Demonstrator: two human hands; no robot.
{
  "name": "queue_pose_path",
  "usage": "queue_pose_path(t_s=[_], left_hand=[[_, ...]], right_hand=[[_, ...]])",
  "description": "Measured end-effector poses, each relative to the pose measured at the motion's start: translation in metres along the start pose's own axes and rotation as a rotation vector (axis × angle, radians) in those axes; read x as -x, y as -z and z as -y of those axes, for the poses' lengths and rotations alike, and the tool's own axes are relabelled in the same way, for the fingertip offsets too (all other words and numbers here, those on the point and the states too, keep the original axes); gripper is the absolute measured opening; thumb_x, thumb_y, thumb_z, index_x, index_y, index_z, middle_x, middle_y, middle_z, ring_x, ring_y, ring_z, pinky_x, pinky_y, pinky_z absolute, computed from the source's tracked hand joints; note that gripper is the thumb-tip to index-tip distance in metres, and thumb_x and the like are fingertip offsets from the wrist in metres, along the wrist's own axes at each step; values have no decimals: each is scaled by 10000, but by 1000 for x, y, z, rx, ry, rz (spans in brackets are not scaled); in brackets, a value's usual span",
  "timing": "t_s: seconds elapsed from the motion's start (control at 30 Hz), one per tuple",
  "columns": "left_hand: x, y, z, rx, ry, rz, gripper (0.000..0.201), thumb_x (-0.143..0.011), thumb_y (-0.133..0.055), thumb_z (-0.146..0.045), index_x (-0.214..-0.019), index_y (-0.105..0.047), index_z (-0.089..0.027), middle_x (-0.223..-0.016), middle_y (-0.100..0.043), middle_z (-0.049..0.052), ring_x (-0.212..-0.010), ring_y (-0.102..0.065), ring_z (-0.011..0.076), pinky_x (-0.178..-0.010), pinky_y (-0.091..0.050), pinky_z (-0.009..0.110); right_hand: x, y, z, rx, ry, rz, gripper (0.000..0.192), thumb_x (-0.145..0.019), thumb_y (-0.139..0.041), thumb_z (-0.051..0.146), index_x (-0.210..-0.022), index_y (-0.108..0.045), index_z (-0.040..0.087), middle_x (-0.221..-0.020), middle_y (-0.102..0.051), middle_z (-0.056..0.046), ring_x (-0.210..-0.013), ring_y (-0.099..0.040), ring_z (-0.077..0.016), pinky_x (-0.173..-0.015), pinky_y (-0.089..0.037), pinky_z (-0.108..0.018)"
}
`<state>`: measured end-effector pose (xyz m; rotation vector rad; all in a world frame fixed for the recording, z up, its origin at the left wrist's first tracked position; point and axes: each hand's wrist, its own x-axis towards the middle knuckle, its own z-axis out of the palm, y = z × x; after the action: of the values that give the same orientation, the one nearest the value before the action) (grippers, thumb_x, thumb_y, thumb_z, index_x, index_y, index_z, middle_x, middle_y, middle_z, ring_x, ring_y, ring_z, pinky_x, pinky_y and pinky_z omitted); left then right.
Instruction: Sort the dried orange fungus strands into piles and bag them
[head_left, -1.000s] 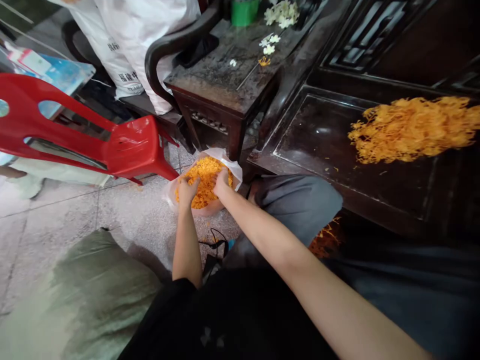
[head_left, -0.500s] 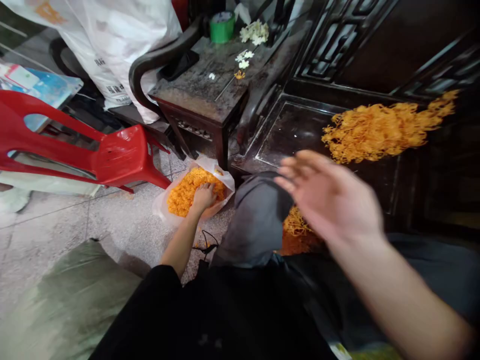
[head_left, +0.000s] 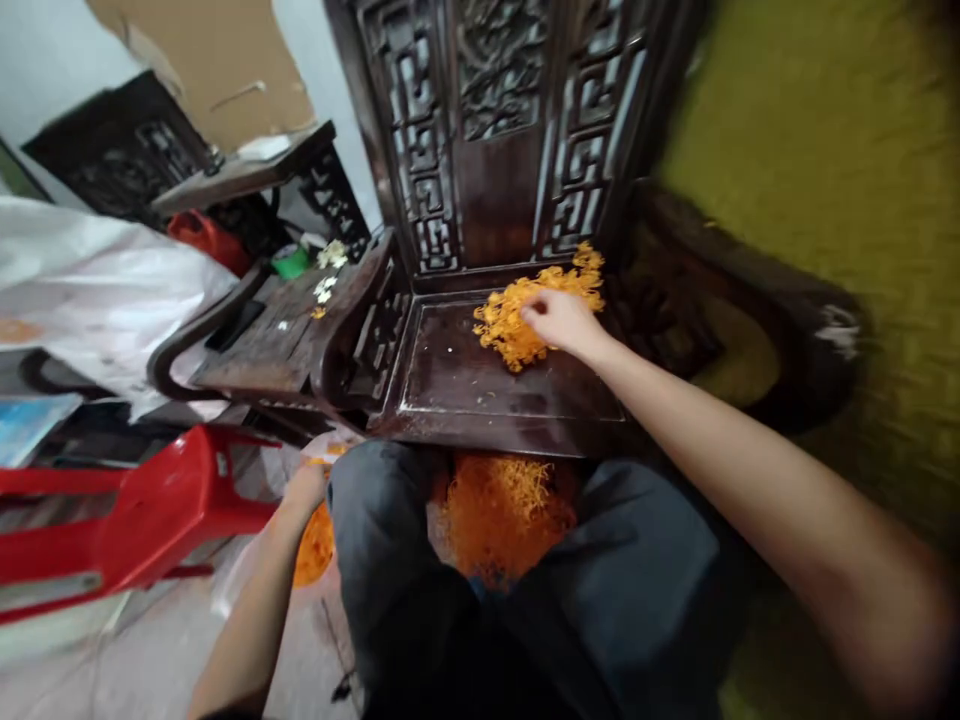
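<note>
My right hand [head_left: 562, 318] is at the heap of orange, lacy, tangled pieces [head_left: 506, 335] lying on the dark wooden chair seat [head_left: 450, 385]. Its fingers are curled and pinched together at the top of the heap, touching the pieces there. Low on the left, my left hand [head_left: 306, 487] is over the white plastic bag [head_left: 281, 465], which holds more orange pieces [head_left: 313, 550]. Some orange shows beside its fingers. My knee and blur hide those fingertips, so I cannot tell whether they grip anything.
Between my knees is another orange mass [head_left: 499, 510]. A red plastic chair [head_left: 180, 490] stands at left. The side table [head_left: 255, 365] carries green tape [head_left: 290, 262] and small white flower-shaped pieces [head_left: 330, 255]. A carved chair back [head_left: 499, 200] rises behind the seat.
The view has turned right and upward. My right hand has moved from the air above my knee onto the orange heap, its fingers now curled. My left hand was flatter inside the bag.
</note>
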<state>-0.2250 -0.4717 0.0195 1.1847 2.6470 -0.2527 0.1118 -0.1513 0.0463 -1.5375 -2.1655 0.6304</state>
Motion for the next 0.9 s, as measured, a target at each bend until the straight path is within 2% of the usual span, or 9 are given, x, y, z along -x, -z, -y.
queue_pose_path(t_s=[0.1, 0.2, 0.3, 0.4, 0.5, 0.57, 0.67, 0.8, 0.9], left_hand=[[12, 33, 5, -68, -49, 25, 223, -787, -651, -378, -888, -788, -234, -853, -799, 142, -886, -781, 351, -763, -561, 377], [34, 70, -12, -203, -155, -11, 333, -878, -540, -501, -1016, -801, -346, -907, -818, 90, -919, -782, 343, -775, -567, 399], [47, 108, -85, -317, -316, -193, 488, -950, -410, -605, -1308, -694, -434, -1072, -815, 64, -952, -778, 322, -793, -571, 403], [21, 128, -196, -400, -596, -130, 599, -1013, -301, -607, -1464, -590, -337, -1179, -778, 131, -1095, -737, 349, -903, -562, 477], [-43, 114, -283, -428, -624, -28, 749, -857, -692, -569, -1536, -515, -307, -1406, -674, 145, -1291, -629, 396, -1020, -527, 535], [-90, 89, -308, -423, -548, 18, 899, -768, -812, -513, -1576, -445, -367, -1668, -398, 105, -1509, -382, 437, -1122, -430, 637], [-141, 45, -309, -263, -599, -14, 864, -846, -731, -512, -1615, -386, -321, -1745, -203, 93, -1596, -137, 457, -1172, -320, 721], [-168, 4, -298, -205, -643, -113, 834, -906, -644, -554, -1628, -359, -247, -1757, -124, 130, -1596, -27, 492, -1177, -242, 775], [-175, -10, -297, -167, -675, -163, 915, -885, -571, -714, -1622, -363, -214, -1757, -104, 158, -1587, -4, 514, -1163, -195, 811]], right_hand=[[-32, -12, -40, 111, -115, 92, 548, -796, -768, 185, -1319, -649, 74, -1337, -645, -262, -1248, -616, -370, -1090, -429, -508], [-44, -40, -46, 119, -125, 160, 785, -777, -811, 223, -1481, -509, 50, -1483, -512, -327, -1248, -630, -365, -1071, -466, -472], [-54, -69, -27, 92, -12, 250, 785, -853, -765, 415, -1530, -480, 136, -1431, -613, -202, -1149, -691, -270, -987, -532, -331], [-61, -84, -16, 113, 122, 269, 642, -957, -621, 472, -1531, -491, 216, -1417, -642, -131, -1228, -649, -274, -1056, -498, -350], [-56, -86, -30, 197, 220, 292, 572, -931, -649, 375, -1476, -548, 233, -1481, -582, -171, -1364, -533, -362, -1136, -421, -510], [-49, -86, -48, 261, 264, 341, 592, -855, -732, 310, -1426, -590, 250, -1445, -603, -175, -1346, -536, -383, -1121, -415, -572], [-43, -89, -70, 342, 285, 329, 618, -835, -745, 263, -1428, -578, 212, -1464, -567, -202, -1368, -504, -384, -1132, -387, -577], [-54, -97, -83, 418, 241, 211, 724, -931, -638, 295, -1582, -358, 150, -1650, -329, -235, -1501, -312, -398, -1181, -287, -613], [-65, -102, -84, 469, 241, 209, 622, -984, -568, 332, -1559, -411, 157, -1523, -512, -207, -1396, -440, -360, -1165, -314, -575]])
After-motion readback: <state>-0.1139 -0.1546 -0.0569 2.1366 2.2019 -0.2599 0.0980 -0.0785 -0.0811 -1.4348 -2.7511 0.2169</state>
